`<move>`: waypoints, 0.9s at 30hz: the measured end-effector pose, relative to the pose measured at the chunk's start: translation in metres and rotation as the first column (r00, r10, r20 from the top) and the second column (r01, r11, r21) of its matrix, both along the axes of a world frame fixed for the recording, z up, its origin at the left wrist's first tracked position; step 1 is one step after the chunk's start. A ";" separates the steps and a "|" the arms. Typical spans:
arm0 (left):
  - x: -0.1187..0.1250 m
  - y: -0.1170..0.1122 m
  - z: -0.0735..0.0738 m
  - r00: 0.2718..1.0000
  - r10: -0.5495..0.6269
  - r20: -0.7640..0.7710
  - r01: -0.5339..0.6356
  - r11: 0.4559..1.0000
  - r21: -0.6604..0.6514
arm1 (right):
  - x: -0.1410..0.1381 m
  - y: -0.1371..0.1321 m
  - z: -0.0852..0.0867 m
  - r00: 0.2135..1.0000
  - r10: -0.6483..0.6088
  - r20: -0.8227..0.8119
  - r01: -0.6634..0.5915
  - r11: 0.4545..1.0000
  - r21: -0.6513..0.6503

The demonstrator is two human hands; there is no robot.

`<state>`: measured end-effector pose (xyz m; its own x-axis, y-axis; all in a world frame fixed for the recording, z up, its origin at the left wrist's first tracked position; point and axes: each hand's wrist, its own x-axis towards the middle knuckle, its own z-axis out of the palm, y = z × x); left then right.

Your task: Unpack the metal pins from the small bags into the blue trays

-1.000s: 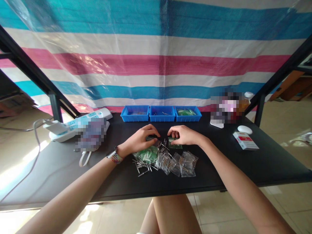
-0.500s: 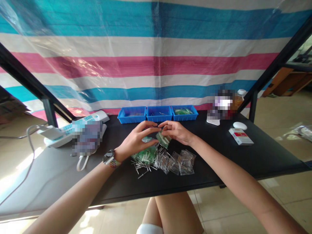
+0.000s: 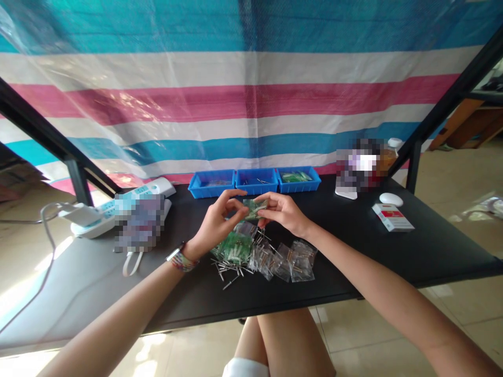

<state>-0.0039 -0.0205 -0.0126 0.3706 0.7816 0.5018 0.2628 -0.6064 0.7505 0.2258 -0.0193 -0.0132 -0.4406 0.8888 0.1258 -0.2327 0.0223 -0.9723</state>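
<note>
Between my hands is a small clear-and-green plastic packet (image 3: 254, 208), held level above the table. My right hand (image 3: 286, 213) pinches its right side between thumb and fingers. At the packet's left edge, the thumb and a finger of my left hand (image 3: 220, 222) close on it, while the index finger arches above. Below lies a pile of green packets (image 3: 236, 247), with loose metal pins (image 3: 231, 274) spilling out in front. To the right of that pile, several clear packets with brass-coloured pieces (image 3: 293, 261) overlap one another.
Three blue bins (image 3: 212, 192) stand in a row at the back; the right one holds green packets. A power strip (image 3: 135, 196) and a blurred object (image 3: 141, 222) lie left. On the right are a small box (image 3: 393, 217), a white oval case (image 3: 391, 199) and a bottle (image 3: 390, 154).
The packet has risen and turned from hanging at a slant to nearly level. My left thumb and finger have come together at its left edge.
</note>
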 end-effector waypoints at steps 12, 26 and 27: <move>-0.006 0.007 0.001 0.989 0.032 -0.144 0.022 0.934 0.357 | 0.001 0.000 -0.002 0.996 0.084 -0.032 -0.085 0.996 -0.034; -0.007 0.005 -0.001 1.000 -0.029 -0.009 0.029 0.997 -0.074 | 0.022 0.020 0.006 0.876 -0.482 0.010 0.432 0.795 0.426; -0.009 0.006 -0.001 1.000 -0.022 -0.003 0.022 0.996 -0.081 | 0.034 0.029 0.008 0.813 -0.582 -0.002 0.508 0.709 0.489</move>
